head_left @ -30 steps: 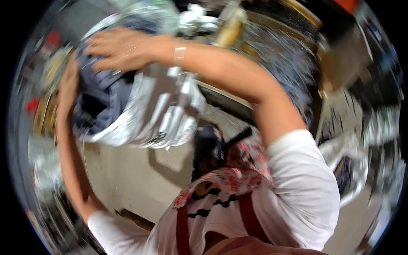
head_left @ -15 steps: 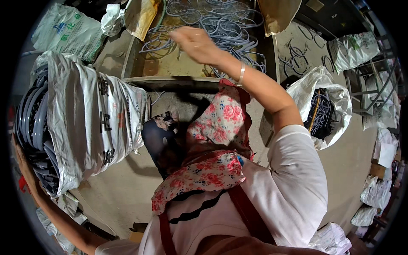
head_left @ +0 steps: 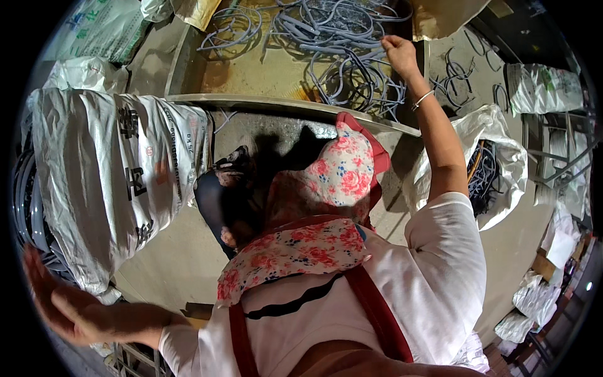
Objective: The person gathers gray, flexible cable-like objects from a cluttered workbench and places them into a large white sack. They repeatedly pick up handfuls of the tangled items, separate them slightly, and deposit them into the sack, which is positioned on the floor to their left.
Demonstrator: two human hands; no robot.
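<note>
My right hand (head_left: 400, 55) reaches over the right side of a shallow metal tray (head_left: 220, 75), its fingers pinched together beside tangled grey, tube-like strips (head_left: 352, 72). Strips run up to the fingertips, but whatever lies between them is too small to make out. On the left, my left hand (head_left: 63, 308) is open with fingers stretched out, just below the mouth of a large white woven sack (head_left: 119, 169). Coiled grey strips (head_left: 31, 195) fill that mouth. The sack lies on its side, left of my knees.
Right of the tray stands an open white sack (head_left: 505, 151) holding dark thin pieces. More curled strips (head_left: 453, 75) lie on the floor beyond it. Filled bags (head_left: 543, 88) and a metal frame line the right edge. Another bag (head_left: 94, 31) is at the far left.
My right hand has swept right across the tray, and the strips there lie differently, with more gathered at the right. My left hand has come away from the sack's mouth, lower down.
</note>
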